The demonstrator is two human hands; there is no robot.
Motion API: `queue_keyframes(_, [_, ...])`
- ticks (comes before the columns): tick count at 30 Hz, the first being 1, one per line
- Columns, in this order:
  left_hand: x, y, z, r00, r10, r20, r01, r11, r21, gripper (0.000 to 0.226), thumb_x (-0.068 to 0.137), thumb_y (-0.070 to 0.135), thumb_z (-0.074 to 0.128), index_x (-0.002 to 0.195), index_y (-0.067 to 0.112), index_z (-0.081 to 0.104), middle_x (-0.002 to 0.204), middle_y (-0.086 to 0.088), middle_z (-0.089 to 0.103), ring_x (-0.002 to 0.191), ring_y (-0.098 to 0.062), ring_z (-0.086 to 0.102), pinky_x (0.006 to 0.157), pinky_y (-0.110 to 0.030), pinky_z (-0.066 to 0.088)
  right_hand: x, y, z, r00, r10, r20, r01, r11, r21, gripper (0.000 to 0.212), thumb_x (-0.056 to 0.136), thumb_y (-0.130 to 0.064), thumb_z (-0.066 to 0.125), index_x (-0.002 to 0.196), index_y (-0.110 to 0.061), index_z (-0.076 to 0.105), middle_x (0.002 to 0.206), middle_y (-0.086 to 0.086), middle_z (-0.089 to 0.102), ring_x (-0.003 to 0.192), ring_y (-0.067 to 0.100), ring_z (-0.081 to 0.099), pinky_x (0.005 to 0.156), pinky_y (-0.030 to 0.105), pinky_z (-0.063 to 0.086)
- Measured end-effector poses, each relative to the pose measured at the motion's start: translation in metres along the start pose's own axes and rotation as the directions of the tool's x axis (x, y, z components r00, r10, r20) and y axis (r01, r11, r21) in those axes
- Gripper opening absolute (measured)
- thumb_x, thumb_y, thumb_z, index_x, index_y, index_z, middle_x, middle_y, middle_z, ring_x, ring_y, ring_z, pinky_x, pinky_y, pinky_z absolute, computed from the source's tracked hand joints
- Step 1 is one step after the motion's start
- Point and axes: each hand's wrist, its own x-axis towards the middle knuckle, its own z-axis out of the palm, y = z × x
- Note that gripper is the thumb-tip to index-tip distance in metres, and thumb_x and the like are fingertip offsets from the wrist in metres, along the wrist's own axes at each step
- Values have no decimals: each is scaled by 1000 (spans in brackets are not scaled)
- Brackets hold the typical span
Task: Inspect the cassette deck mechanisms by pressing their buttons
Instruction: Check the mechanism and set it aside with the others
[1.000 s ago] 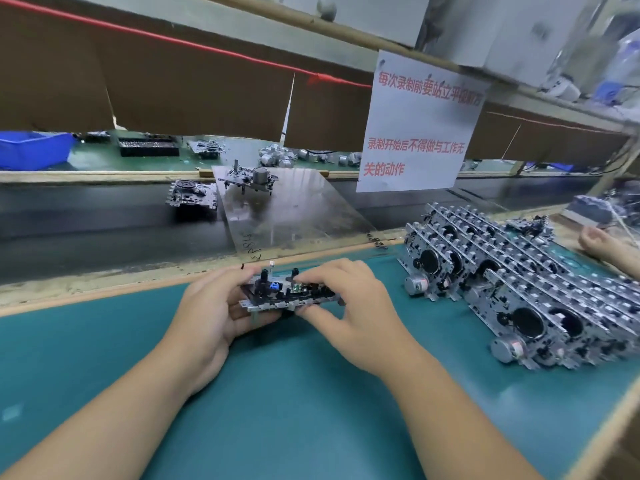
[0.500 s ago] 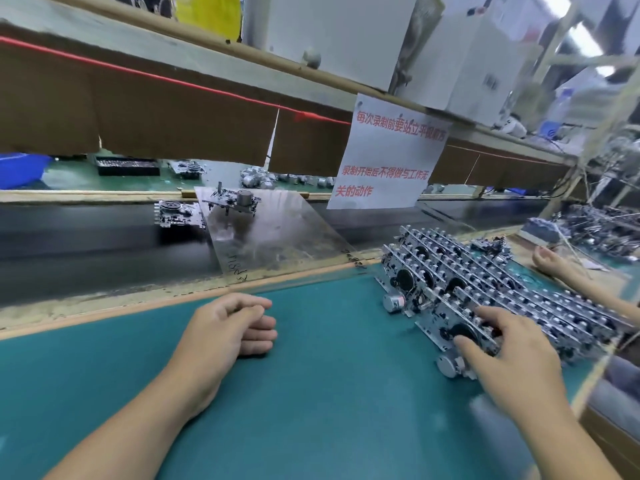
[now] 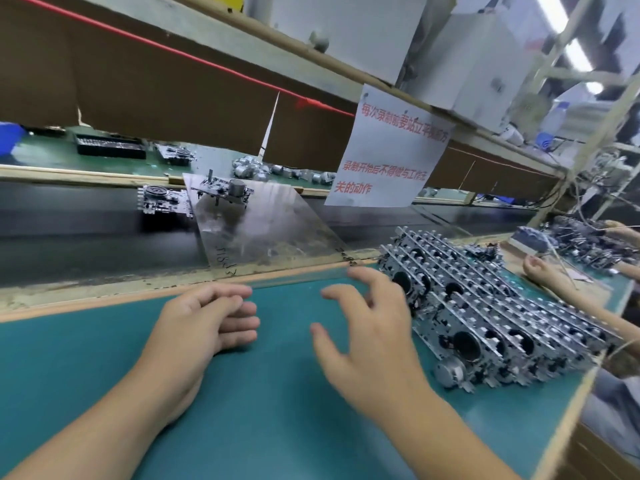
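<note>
Teal bench mat [image 3: 270,403]; stacked cassette mechanisms [image 3: 491,317] at right; left hand [image 3: 204,323] resting.

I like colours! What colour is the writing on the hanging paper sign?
Red, on the white paper sign, seen in the head view.

Person, head-camera view: two bare forearms entering from the worktop's near edge, no sleeves, gloves, rings, watch or wristbands visible on either; left hand [image 3: 204,320] and right hand [image 3: 374,341] both bare, fingernails short and unpainted where they show.
</note>
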Motion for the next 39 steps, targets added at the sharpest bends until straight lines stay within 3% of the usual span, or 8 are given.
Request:
queue_keyframes(7, [5,9,-3,991,-51,-122,15,960,-281,19,99,6,58,109,17,70,96,-16,77,79,-26,77,64,-37,64,119,-34,90,963,-38,267,-16,980,196,36,83,-34,68,116,-21,64,122,7,49,119,29,46,102,41,42])
queue_keyframes(15, [9,7,-8,987,-56,-154,8,955,-297,18,100,8,57,99,13,75,86,-14,75,75,-24,75,63,-36,63,249,-30,192,891,-29,452,74,994,-83,35,90,-23,57,119,-6,50,120,24,58,113,39,55,77,33,38])
queue_keyframes(18, [9,7,-7,986,-47,-159,1,961,-276,17,99,8,59,93,7,75,80,-13,73,71,-24,73,66,-38,65,276,-29,216,833,-36,552,146,977,-156,55,91,-18,51,144,-9,38,137,21,52,121,36,54,87,34,45])
queue_keyframes(22, [9,5,-8,989,-4,-149,-29,976,-214,16,98,8,60,89,7,72,76,-11,71,69,-24,71,66,-37,65,290,-19,237,815,-1,580,131,975,-182,50,91,-20,57,139,-17,44,141,17,43,121,37,54,96,37,49])
queue_keyframes(30, [4,4,-6,987,55,-149,-78,986,-150,29,97,8,60,73,14,75,72,-10,70,63,-23,69,58,-31,60,272,-9,238,906,56,420,-46,998,-35,34,97,-14,48,130,-19,54,133,18,46,116,35,55,87,29,42])
queue_keyframes(34, [2,4,-3,956,186,-228,-187,982,16,12,85,29,70,75,26,76,85,7,75,88,-8,69,82,-30,55,225,-16,194,960,-2,281,-48,984,173,26,101,-18,43,118,-8,60,113,22,59,109,37,52,75,32,30])
queue_keyframes(37, [-2,4,-6,897,317,-307,-250,939,237,26,78,46,60,102,39,68,111,20,67,111,-1,60,100,-35,47,172,-16,136,970,118,214,-200,886,419,22,100,-30,46,99,-20,65,94,-1,67,94,17,58,70,31,30])
queue_keyframes(39, [-4,7,-8,860,394,-324,-291,900,324,34,80,48,57,114,44,58,126,20,57,124,-8,52,113,-40,39,126,-20,91,915,208,346,-390,674,628,22,94,-35,51,88,-25,69,89,-8,69,84,11,59,70,30,40])
